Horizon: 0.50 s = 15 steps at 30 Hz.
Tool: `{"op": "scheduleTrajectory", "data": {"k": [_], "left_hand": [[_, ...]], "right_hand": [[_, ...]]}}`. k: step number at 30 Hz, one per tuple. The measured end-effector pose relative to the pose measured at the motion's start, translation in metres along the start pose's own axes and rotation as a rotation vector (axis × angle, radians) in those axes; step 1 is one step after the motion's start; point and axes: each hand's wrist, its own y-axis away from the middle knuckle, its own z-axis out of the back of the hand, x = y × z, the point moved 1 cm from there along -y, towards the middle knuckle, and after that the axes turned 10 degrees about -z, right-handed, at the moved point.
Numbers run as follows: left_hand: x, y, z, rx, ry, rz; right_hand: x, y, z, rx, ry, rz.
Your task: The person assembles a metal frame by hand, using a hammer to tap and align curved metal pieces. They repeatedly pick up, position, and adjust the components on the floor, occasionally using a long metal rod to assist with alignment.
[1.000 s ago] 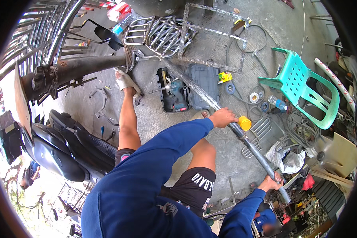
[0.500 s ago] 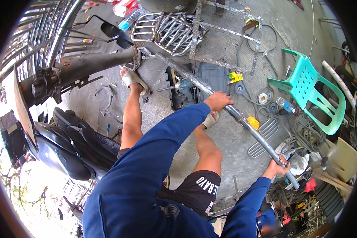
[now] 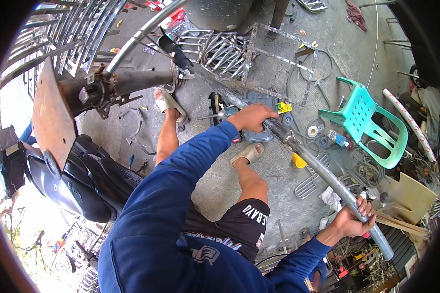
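Observation:
A long grey metal pipe (image 3: 327, 177) slants from the upper middle down to the lower right, held above the floor in both hands. My left hand (image 3: 253, 117) is closed over its middle, just up from a rough joint or collar (image 3: 292, 141) on the pipe. Near the lower end, the fingers of my right hand (image 3: 354, 219) wrap around it from below. Below the left hand a teal power drill (image 3: 226, 113) lies by an open dark case (image 3: 260, 99), partly hidden by the pipe. A yellow round cup-like thing (image 3: 298, 160) sits on the floor under the pipe.
A green plastic chair (image 3: 359, 112) lies tipped at the right, near a water bottle (image 3: 338, 138) and coiled cables (image 3: 364, 168). Bent metal tubes (image 3: 225, 56) and a flat metal frame (image 3: 278, 61) lie ahead. On the left stand a rusty post with plate (image 3: 51, 117) and a motorcycle (image 3: 88, 176).
The pipe and both hands appear larger and closer, and the pipe's lower end has shifted down and right. Both hands still grip it. The whole view has also shifted.

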Motion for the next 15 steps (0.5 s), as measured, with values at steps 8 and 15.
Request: {"op": "scheduleTrajectory", "data": {"k": [8,15], "left_hand": [[-0.015,0.021,0.025,-0.038,0.021,0.008],[-0.003,0.015,0.024,-0.123,0.051,0.008]], "right_hand": [[0.005,0.032,-0.047,0.127,0.049,-0.015],[0.006,0.018,-0.065,0.116,0.083,-0.013]]}}
